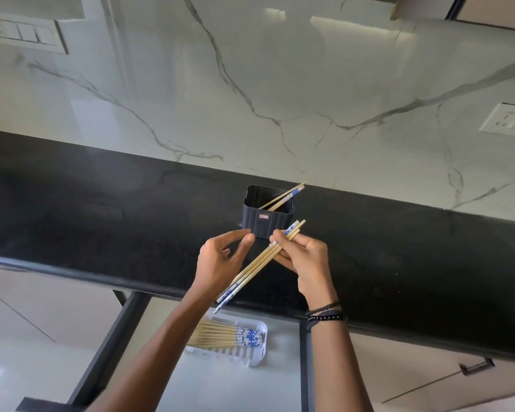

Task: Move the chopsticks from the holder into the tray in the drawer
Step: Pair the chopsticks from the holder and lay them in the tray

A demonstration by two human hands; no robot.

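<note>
A dark ribbed holder stands on the black counter, with two wooden chopsticks leaning out of its far right corner. My right hand is shut on a bundle of chopsticks with blue-and-white ends, slanting down-left just in front of the holder. My left hand hovers beside the bundle with fingers apart, holding nothing. Below the counter, a white slotted tray lies in the open drawer and holds several chopsticks laid side by side; my left forearm hides its left part.
The black counter runs across the view under a marble backsplash with a wall socket at right and switches at top left. The open drawer has dark side rails. A cabinet handle is at lower right.
</note>
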